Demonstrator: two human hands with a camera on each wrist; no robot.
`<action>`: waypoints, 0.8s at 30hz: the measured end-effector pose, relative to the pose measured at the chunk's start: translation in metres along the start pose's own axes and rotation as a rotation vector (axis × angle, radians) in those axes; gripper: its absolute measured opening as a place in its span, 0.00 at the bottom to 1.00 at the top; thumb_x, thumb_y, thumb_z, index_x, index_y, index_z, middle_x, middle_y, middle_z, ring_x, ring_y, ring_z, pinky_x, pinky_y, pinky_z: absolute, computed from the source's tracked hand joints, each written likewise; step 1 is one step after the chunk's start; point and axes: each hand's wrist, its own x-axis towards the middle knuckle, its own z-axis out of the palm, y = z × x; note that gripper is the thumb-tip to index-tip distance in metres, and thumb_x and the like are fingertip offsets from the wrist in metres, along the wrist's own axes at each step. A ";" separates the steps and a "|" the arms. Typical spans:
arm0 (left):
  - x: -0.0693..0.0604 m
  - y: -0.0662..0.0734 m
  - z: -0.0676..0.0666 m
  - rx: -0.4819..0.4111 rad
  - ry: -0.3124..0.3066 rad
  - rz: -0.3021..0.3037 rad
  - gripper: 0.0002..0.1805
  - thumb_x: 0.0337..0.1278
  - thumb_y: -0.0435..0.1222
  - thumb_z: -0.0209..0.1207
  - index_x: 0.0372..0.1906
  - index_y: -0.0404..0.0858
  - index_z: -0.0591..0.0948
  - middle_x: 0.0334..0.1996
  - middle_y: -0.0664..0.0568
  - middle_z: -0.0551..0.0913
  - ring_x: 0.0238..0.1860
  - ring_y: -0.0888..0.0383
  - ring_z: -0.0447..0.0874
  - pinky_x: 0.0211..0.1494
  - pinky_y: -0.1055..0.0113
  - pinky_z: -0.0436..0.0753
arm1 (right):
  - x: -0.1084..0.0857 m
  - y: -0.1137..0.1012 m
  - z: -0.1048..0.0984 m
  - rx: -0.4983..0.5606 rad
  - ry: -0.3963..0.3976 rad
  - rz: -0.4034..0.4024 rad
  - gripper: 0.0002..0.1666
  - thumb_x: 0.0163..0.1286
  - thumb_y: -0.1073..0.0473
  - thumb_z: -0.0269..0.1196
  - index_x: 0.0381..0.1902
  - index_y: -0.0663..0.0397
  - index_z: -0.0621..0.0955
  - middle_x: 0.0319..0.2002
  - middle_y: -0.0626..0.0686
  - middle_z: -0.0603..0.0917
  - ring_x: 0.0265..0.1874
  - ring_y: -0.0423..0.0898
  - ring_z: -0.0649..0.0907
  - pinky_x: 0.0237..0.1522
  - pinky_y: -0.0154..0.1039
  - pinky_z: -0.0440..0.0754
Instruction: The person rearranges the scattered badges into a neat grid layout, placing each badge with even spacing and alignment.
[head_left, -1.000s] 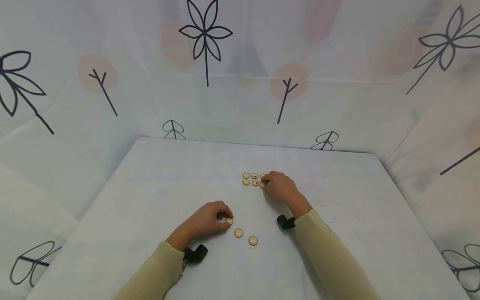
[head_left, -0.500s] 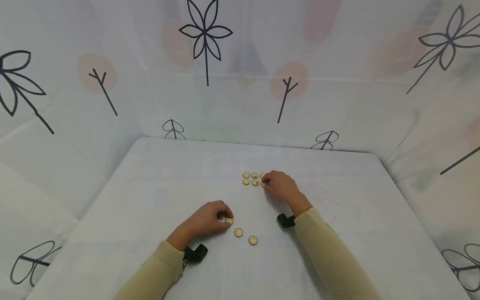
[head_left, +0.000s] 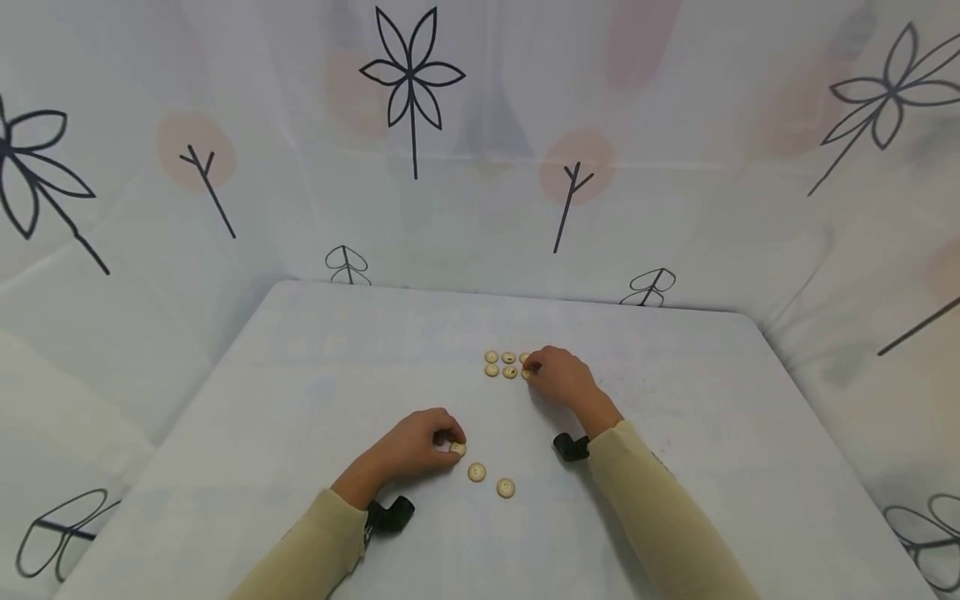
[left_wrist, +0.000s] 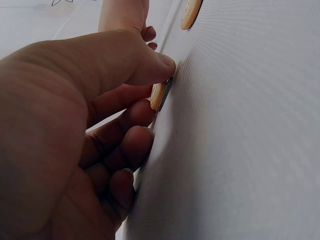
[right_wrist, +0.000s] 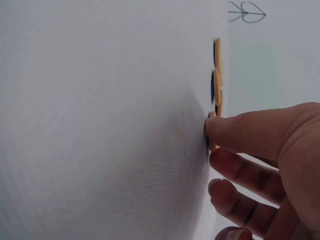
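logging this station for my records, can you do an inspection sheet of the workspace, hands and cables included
Surface: white tabletop
Job's things: six buttons in two rows of three; two loose buttons nearer the person; one separate button
Clutter: nothing seen
Hands: left hand pinches the separate button; right hand pinches the rows' near right button; black device at each wrist
Cables: nothing seen
Surroundings: white sheet with plant outlines, pink patches

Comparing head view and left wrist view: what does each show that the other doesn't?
Only the head view: six buttons in two rows by the right hand, both sleeves, and the black wrist devices.
Only the left wrist view: the little fingertip of the left hand.
Both: the left hand with its pinched button, a loose button, at least part of the right hand, and the tabletop.
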 end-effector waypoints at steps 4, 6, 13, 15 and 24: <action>-0.002 0.000 0.001 -0.004 -0.003 -0.005 0.06 0.55 0.42 0.65 0.38 0.52 0.83 0.34 0.66 0.77 0.36 0.65 0.74 0.44 0.69 0.75 | -0.001 0.000 0.002 0.014 0.001 0.008 0.11 0.67 0.55 0.62 0.46 0.47 0.85 0.46 0.50 0.83 0.48 0.50 0.80 0.52 0.51 0.77; -0.002 0.000 0.001 -0.005 -0.002 -0.004 0.06 0.55 0.42 0.65 0.38 0.52 0.83 0.34 0.66 0.77 0.36 0.65 0.74 0.44 0.69 0.75 | -0.001 0.000 0.003 0.010 0.006 0.005 0.11 0.67 0.55 0.62 0.46 0.47 0.85 0.46 0.50 0.83 0.48 0.49 0.80 0.51 0.51 0.77; -0.001 -0.003 0.002 0.008 0.006 0.011 0.06 0.55 0.42 0.65 0.38 0.52 0.83 0.33 0.66 0.77 0.36 0.66 0.74 0.44 0.70 0.75 | -0.001 0.002 0.003 -0.009 0.024 -0.006 0.11 0.67 0.55 0.62 0.46 0.47 0.85 0.46 0.50 0.83 0.48 0.49 0.81 0.51 0.50 0.77; 0.000 -0.003 0.002 0.013 0.006 0.012 0.06 0.55 0.42 0.65 0.38 0.52 0.83 0.34 0.66 0.77 0.36 0.66 0.73 0.44 0.70 0.75 | -0.002 0.001 0.003 -0.012 0.027 -0.008 0.11 0.67 0.55 0.62 0.46 0.47 0.85 0.46 0.50 0.83 0.48 0.49 0.81 0.51 0.50 0.78; 0.000 -0.005 0.004 0.012 0.008 0.019 0.05 0.56 0.42 0.65 0.38 0.53 0.82 0.34 0.66 0.77 0.36 0.66 0.74 0.44 0.69 0.75 | -0.006 -0.003 0.002 -0.074 0.029 -0.040 0.15 0.68 0.54 0.61 0.51 0.47 0.83 0.47 0.52 0.82 0.47 0.50 0.81 0.47 0.50 0.79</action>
